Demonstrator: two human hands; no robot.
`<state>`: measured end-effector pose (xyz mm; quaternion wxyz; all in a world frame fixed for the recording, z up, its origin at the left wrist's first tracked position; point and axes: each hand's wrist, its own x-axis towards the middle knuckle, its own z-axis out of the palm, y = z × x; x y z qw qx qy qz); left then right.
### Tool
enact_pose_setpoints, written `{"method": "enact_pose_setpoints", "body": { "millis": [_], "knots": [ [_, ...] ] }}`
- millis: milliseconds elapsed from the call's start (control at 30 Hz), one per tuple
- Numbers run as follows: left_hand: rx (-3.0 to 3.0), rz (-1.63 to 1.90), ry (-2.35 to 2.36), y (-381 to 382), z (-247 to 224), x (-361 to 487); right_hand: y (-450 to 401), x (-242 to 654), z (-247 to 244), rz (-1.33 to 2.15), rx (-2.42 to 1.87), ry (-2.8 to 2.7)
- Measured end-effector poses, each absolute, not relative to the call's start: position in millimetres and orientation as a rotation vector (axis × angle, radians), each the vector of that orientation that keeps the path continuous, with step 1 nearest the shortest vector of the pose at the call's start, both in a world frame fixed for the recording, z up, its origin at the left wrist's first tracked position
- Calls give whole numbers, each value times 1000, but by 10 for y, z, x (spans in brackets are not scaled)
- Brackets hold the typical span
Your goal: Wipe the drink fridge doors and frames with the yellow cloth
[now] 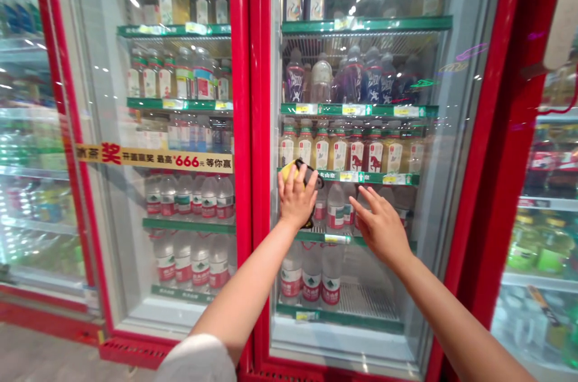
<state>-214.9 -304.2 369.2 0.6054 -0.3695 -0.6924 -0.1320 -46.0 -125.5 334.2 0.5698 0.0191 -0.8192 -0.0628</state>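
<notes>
My left hand (298,198) presses a yellow and black cloth-like item (311,177) against the glass of the right-hand cooler door, its fingers spread over it. Part of the item hides under the palm. To the right, my right hand (382,225) is raised near the same glass door (374,279), fingers apart and holding nothing; whether it touches the glass I cannot tell. Behind the glass, juice bottles (339,147) stand on a shelf just above the hands, and water bottles (335,207) show between them.
A red frame post (253,99) divides this door from the left cooler door, which bears a yellow strip (156,157) with Chinese lettering. More drink coolers stand at the far left and far right. Grey floor (40,352) shows at the lower left.
</notes>
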Motion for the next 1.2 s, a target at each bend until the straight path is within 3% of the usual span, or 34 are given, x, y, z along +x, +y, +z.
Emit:
{"method": "enact_pose_setpoints", "body": {
  "millis": [200, 400, 667, 933, 1200],
  "knots": [
    [-907, -204, -1607, -3280, 3247, -2185, -1338, -461, 3276, -193, 81, -1963],
    [-789, -252, -1674, -3324, 3574, -2250, -1385, -429, 3295, -122, 161, -1930],
    [-720, -208, -1665, -3426, 3024, -2220, -1550, -498, 3287, -128, 208, -1943],
    [-737, -281, -1705, -3367, 3486, -2283, -1733, -501, 3579, -59, 273, -1892],
    [-749, -183, -1542, -3924, 3065, -2132, -1755, -551, 3407, -60, 308, -1878]
  ]
}}
